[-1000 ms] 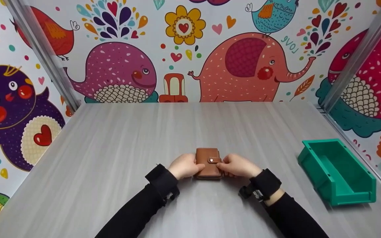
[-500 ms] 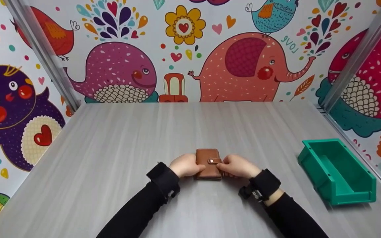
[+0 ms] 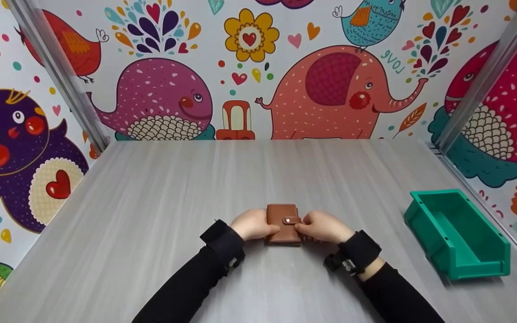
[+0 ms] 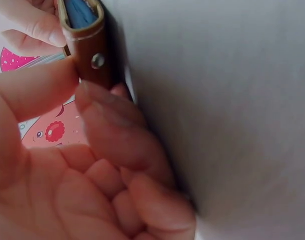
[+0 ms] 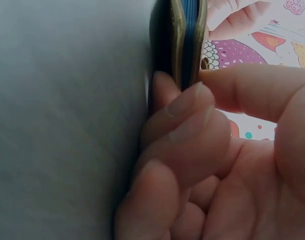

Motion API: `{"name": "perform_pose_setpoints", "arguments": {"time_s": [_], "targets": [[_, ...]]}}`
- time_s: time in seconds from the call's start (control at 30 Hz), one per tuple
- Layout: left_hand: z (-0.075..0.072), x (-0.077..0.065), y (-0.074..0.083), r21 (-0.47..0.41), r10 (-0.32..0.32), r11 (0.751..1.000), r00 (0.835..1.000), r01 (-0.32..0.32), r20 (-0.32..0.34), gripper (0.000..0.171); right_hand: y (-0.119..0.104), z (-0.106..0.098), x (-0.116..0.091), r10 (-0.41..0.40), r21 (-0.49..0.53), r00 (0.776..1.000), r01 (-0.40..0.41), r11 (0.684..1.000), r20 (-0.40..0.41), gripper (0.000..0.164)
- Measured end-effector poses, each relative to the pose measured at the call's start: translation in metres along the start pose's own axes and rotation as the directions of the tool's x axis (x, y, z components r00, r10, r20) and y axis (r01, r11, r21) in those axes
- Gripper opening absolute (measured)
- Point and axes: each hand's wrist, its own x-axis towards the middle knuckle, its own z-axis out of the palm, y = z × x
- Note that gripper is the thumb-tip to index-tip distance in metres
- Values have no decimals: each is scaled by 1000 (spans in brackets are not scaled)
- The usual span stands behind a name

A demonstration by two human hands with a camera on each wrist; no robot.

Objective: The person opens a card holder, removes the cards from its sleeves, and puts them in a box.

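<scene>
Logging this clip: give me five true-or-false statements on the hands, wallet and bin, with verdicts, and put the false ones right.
1. The left hand and right hand both hold the brown wallet. True.
2. The green bin stands on the table. True.
3. In the head view, the bin is left of the wallet. False: it is to the right.
4. Blue material shows inside the wallet. True.
5. The wallet lies in the bin. False: it is between the hands.

Your wallet [image 3: 286, 232] is brown, with a silvery snap [image 3: 286, 220] and blue showing inside. Your sleeves [image 3: 182, 280] and straps [image 3: 223, 242] are black. You face a pale grey, streaked table [image 3: 240, 175], a green bin [image 3: 429, 231] and a white wall [image 3: 249, 92] patterned with multicoloured animals [image 3: 164, 94] and hearts [image 3: 294, 41].
</scene>
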Motion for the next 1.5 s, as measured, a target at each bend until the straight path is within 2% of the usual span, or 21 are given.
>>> {"name": "perform_pose_setpoints", "arguments": {"time_s": [0.4,0.53,0.73,0.97,1.13,1.3,1.5], "targets": [[-1,1,-2,-18,1,1000,1000,0,6,24,0,1,0,13,-15,1000,-13,1000,-21,35],[-1,1,-1,-26,-10,1000,1000,10,4,22,2,-2,0,-42,-52,996,38,998,-74,34],[-1,-1,0,-33,-25,999,1000,25,-1,22,4,-8,3,-160,-96,967,144,985,-196,29],[0,1,-1,-25,-5,1000,1000,5,-2,23,-6,-5,7,-221,-168,936,179,969,-275,34],[0,3,-2,-29,3,1000,1000,-3,0,21,-15,2,11,-259,-249,911,183,951,-320,33],[1,3,-3,-29,-3,1000,1000,3,1,21,-24,7,12,-267,-317,904,159,935,-334,30],[0,1,-3,-40,-7,999,1000,7,4,23,-28,13,15,-257,-364,909,130,922,-327,35]]}}
